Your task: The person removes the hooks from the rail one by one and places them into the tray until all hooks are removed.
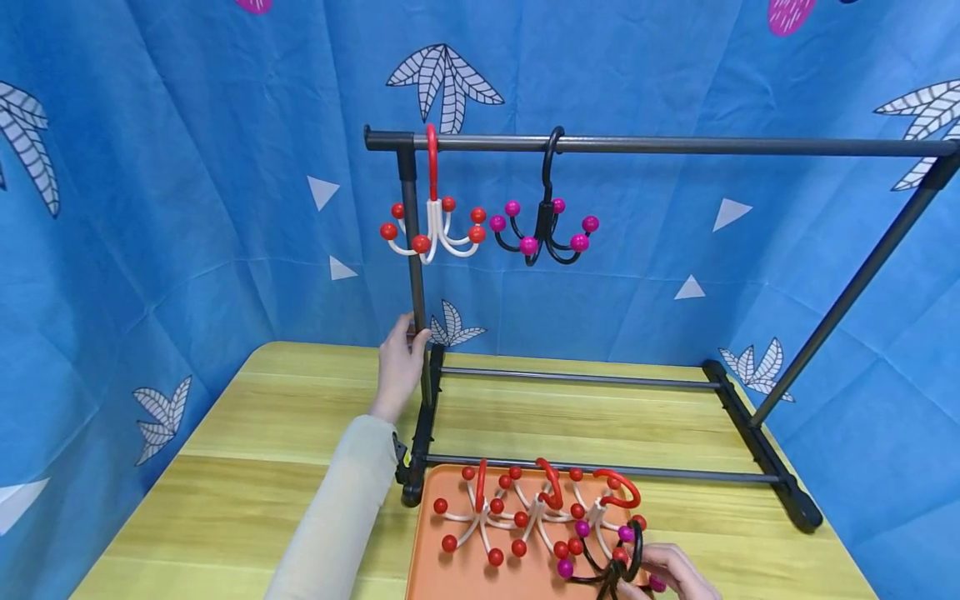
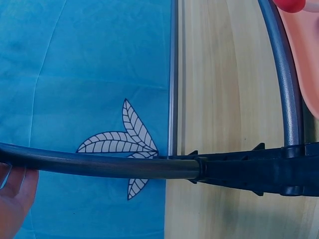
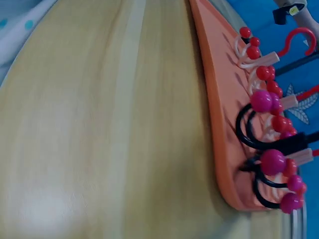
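My left hand (image 1: 400, 362) holds the left post (image 1: 417, 292) of a dark metal rack, its thumb at the front. In the left wrist view its fingers (image 2: 25, 186) lie against the post. At the tray's right edge my right hand (image 1: 678, 571) pinches a black multi-arm hook hanger (image 1: 617, 570) with magenta balls. This black hanger (image 3: 289, 144) overlaps the tray in the right wrist view, where the hand is out of sight. Three white hangers with red hooks and red ball tips, the leftmost (image 1: 481, 518) among them, lie in the orange tray (image 1: 423, 554).
From the rack's top bar (image 1: 712, 146) hang a white hanger with red balls (image 1: 434, 218) and a black hanger with magenta balls (image 1: 545, 223). The rack's feet (image 1: 772, 467) stand on a wooden table (image 1: 225, 467). A blue patterned curtain (image 1: 187, 208) hangs behind.
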The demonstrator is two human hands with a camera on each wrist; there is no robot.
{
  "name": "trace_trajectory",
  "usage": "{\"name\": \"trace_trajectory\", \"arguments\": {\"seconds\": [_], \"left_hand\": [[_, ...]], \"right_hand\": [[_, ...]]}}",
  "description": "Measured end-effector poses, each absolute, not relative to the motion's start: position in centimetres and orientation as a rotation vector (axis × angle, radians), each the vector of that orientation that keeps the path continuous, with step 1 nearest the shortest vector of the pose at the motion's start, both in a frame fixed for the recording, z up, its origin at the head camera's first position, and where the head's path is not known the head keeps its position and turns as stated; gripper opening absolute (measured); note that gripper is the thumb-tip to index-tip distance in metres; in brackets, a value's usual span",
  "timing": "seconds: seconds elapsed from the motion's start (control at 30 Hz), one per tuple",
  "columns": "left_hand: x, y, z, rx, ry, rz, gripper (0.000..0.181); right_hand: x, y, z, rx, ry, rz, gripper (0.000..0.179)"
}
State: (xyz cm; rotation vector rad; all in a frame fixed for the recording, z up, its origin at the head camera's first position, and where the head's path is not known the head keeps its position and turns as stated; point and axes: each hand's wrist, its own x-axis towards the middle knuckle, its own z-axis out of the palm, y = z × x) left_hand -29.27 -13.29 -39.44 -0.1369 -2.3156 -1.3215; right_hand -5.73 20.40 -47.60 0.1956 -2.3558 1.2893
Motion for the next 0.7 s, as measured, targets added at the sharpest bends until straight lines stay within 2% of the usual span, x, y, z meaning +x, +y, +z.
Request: {"name": "trace_trajectory", "arguments": {"seconds": [0.23,0.3,0.43,0.47,0.57,0.7], "left_hand": [[-29.3,-13.3,-39.6,-0.149,-2.296,-1.347,0.035],[-29.2,-13.3,-39.6,-0.152,-2.296,-1.35,0.034],[-29.1,-13.3,-39.5,-0.149,-2.302,-1.35,0.032],[-29.1,-13.2,-39.5,-0.149,-2.301,-1.355,0.032],[-29.1,-13.3,-39.5,-0.154,-2.308,-1.356,0.033],[-29.2,-13.4,-39.5,-0.149,-2.315,-1.35,0.034]], "right_hand": [[-6.1,21.3,-44.4,0.409,-2.299,0.944,0.048],[-6.6,21.3,-43.2,0.522,-2.26,0.904,0.046],[-8.5,21.4,-40.8,0.816,-2.157,0.836,0.017],[-9.0,21.4,-40.3,0.873,-2.125,0.813,0.015],[-10.7,21.1,-38.6,0.982,-2.044,0.765,0.028],[-12.7,20.5,-35.8,0.993,-2.001,0.749,0.029]]}}
